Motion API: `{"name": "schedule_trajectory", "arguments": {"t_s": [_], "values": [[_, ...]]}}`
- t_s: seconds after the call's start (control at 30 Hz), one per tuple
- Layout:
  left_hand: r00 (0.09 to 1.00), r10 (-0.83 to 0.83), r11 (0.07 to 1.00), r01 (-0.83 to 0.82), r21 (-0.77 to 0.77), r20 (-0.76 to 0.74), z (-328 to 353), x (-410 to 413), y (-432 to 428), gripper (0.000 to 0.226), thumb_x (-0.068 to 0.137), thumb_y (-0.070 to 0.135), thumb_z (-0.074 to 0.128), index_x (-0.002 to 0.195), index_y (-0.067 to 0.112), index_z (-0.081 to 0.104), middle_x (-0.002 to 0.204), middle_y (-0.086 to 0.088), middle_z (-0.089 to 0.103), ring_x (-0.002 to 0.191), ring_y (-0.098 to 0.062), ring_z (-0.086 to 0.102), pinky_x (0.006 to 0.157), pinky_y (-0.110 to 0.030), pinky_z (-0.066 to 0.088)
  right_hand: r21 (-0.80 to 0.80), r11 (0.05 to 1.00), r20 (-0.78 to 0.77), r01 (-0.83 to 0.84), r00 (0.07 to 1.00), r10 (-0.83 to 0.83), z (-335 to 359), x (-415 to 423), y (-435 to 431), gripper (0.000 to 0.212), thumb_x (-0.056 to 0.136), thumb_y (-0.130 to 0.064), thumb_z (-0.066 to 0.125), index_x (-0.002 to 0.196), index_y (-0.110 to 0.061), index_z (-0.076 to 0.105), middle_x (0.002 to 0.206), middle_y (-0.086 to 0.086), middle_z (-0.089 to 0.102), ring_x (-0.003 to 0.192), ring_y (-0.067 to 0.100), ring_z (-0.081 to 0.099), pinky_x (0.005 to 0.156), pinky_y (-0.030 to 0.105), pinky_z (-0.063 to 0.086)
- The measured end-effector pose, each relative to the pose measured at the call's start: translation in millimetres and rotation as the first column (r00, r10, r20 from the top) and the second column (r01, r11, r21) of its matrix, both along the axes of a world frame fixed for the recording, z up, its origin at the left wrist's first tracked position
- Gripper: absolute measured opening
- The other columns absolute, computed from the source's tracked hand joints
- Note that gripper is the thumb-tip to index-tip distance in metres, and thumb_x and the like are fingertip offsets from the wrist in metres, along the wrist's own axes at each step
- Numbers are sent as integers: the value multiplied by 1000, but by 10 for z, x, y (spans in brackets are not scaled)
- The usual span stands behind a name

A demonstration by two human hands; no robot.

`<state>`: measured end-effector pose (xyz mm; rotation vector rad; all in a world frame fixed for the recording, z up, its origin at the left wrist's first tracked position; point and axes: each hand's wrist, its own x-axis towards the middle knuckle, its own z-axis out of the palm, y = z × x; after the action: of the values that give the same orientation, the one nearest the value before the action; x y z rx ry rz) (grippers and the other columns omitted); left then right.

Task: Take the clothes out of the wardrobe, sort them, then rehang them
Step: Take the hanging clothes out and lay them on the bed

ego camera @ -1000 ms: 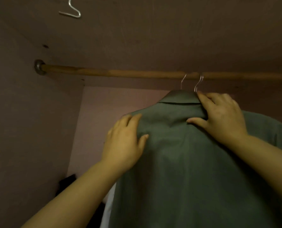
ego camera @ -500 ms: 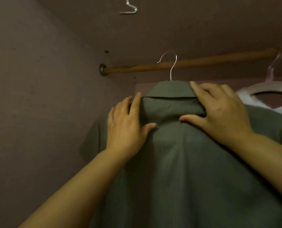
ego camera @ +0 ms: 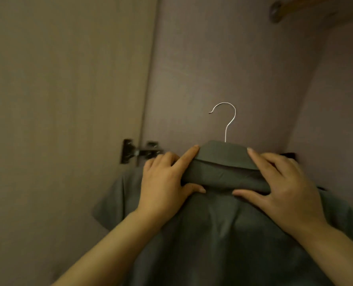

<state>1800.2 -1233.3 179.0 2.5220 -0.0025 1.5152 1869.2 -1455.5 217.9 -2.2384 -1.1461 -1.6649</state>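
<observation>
A dark green collared shirt (ego camera: 223, 234) hangs on a hanger whose silver wire hook (ego camera: 226, 118) stands free in the air, well below the wooden rail (ego camera: 295, 6) at the top right. My left hand (ego camera: 165, 182) grips the shirt's left shoulder beside the collar, index finger along the collar edge and thumb under the fold. On the other side, my right hand (ego camera: 282, 186) grips the right shoulder in the same way. The hanger's body is hidden under the cloth.
The wardrobe's side wall (ego camera: 212, 69) is right behind the shirt. An open door panel (ego camera: 58, 120) stands at the left, joined by a dark metal hinge (ego camera: 138, 153). Something dark (ego camera: 289, 155) shows behind my right hand.
The shirt and its hanger have come off the rail and moved down and left with both hands. The rail now sits far up at the right, and the white garment is out of view.
</observation>
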Motion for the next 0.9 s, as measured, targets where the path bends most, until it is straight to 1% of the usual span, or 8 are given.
{"name": "schedule_trajectory", "arguments": {"t_s": [0.13,0.23,0.33,0.47,0.57,0.63,0.77,0.9], "values": [[978,199,980,-200,-8,-65,-355,-623,363,76,72,68,41,139,32,35,91,3,59,82,-18,55,75,-29,38,11,973,-57,-230,971,230,-373,-169,570,73,76,-57,53,125,-3,57,109,6,47,89,21,47,79,22,42],[941,328,945,-328,13,-87,-493,-1100,625,75,74,68,41,139,33,34,93,2,60,82,-18,56,77,-30,40,16,929,-101,-369,924,369,-568,-398,996,78,74,-60,59,127,-3,54,111,7,45,92,20,46,80,25,43],[892,440,897,-440,25,-106,-569,-1635,925,74,74,68,43,139,33,34,94,2,61,83,-18,56,79,-29,36,38,869,-194,-494,849,491,-724,-715,1463,78,72,-55,54,132,-6,47,114,8,44,95,21,45,80,31,42],[814,564,821,-570,-3,-138,-674,-2375,1309,76,72,66,46,139,33,34,94,-1,61,83,-20,58,80,-31,37,36,760,-252,-649,730,635,-841,-1213,2115,75,73,-51,51,134,-7,45,114,7,44,95,19,45,80,30,42],[749,644,757,-653,-11,-155,-736,-2909,1552,77,69,64,49,139,35,33,97,-1,61,87,-21,59,81,-34,38,23,682,-280,-731,650,706,-897,-1600,2544,81,67,-47,67,134,-8,44,114,7,46,94,17,45,75,29,46],[714,684,720,-694,-21,-150,-763,-3267,1717,78,67,63,50,138,35,34,98,0,61,88,-19,57,81,-33,37,22,632,-293,-775,599,745,-940,-1881,2818,87,62,-41,78,135,-7,45,113,8,49,95,18,46,74,32,50],[660,737,657,-750,-75,-145,-845,-3949,2081,80,62,62,55,136,35,37,94,1,61,88,-10,47,78,-32,37,6,547,-300,-837,521,799,-1024,-2479,3369,85,61,-36,80,134,-5,50,113,9,52,96,22,48,76,38,53],[572,798,565,-820,-95,-189,-979,-4602,2451,81,62,64,54,136,36,37,96,2,62,89,-14,52,79,-32,36,-19,476,-335,-879,455,825,-1121,-3063,3979,87,58,-37,83,132,-6,49,113,11,57,96,26,58,75,40,56]]}}
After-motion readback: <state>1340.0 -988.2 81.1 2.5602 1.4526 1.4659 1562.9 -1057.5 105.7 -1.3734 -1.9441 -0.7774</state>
